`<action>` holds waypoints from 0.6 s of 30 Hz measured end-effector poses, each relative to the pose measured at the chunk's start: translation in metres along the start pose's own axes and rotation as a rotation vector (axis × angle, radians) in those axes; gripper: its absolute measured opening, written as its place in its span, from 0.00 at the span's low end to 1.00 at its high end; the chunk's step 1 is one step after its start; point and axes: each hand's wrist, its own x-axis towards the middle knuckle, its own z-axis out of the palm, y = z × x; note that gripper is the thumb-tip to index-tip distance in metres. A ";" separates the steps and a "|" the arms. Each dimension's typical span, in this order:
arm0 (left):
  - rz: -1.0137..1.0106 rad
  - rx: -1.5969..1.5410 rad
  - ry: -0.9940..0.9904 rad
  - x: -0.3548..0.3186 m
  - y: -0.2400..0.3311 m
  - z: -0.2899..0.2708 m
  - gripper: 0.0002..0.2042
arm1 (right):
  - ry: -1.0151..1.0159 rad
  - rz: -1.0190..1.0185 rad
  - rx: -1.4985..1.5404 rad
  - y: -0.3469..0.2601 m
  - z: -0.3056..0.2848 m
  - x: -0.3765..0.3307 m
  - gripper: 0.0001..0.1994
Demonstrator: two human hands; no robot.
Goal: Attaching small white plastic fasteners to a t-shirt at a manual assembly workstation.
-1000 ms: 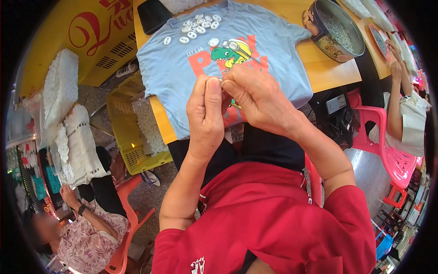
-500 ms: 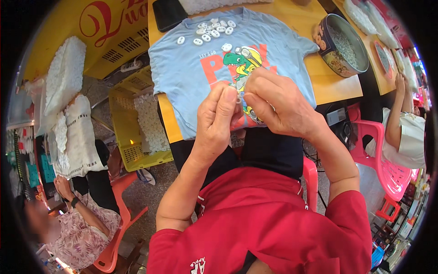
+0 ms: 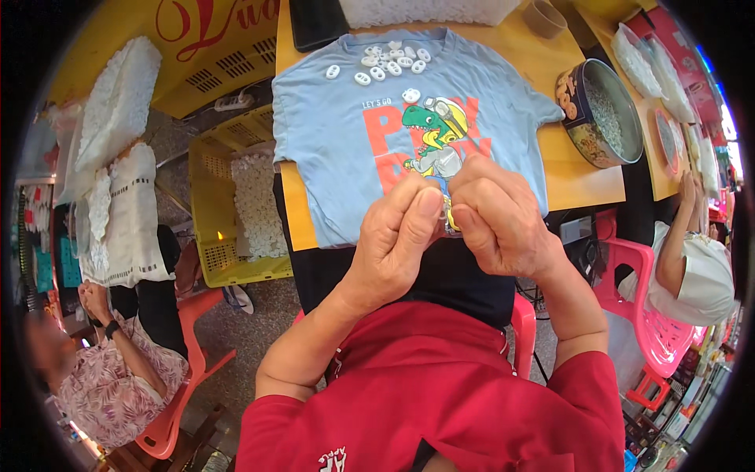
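Observation:
My left hand and my right hand are held close together over the lower edge of a light-blue T-shirt. Fingers of both are curled in a pinch, thumbs on top. Whatever sits between the fingertips is hidden by the fingers. The T-shirt lies spread on the table, with a green dinosaur print in its middle. Near its collar lie several white oval pieces, each with two holes. One white piece rests apart from them, just above the print.
A round tin of small greyish pieces stands right on the yellow table. Behind the shirt lie a dark flat object and a white bag. Left, a yellow crate holds white pieces. People sit on both sides.
My hands have come nearer to my body, off the dinosaur print. A small pale piece that showed between the fingertips is now hidden. The whole view has shifted slightly.

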 end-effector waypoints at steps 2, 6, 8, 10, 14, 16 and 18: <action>-0.013 0.001 0.001 -0.002 0.002 0.000 0.11 | 0.022 0.005 0.072 -0.002 0.002 0.002 0.04; 0.062 0.106 0.020 -0.002 0.004 0.001 0.09 | 0.021 0.057 0.119 -0.006 0.005 0.002 0.03; 0.113 0.177 0.034 -0.001 0.005 0.001 0.08 | -0.011 0.090 0.140 -0.006 0.005 0.003 0.03; 0.124 0.269 0.052 -0.001 0.006 0.001 0.07 | -0.020 0.114 0.142 -0.005 0.006 0.003 0.03; 0.058 0.223 0.107 0.002 -0.002 0.001 0.09 | -0.045 0.226 0.096 -0.003 0.008 0.005 0.03; -0.039 0.171 0.139 0.008 -0.012 -0.006 0.12 | -0.070 0.280 0.081 0.004 0.013 0.008 0.03; -0.068 0.096 0.197 0.013 -0.020 -0.009 0.12 | -0.094 0.334 0.064 0.020 0.015 0.011 0.04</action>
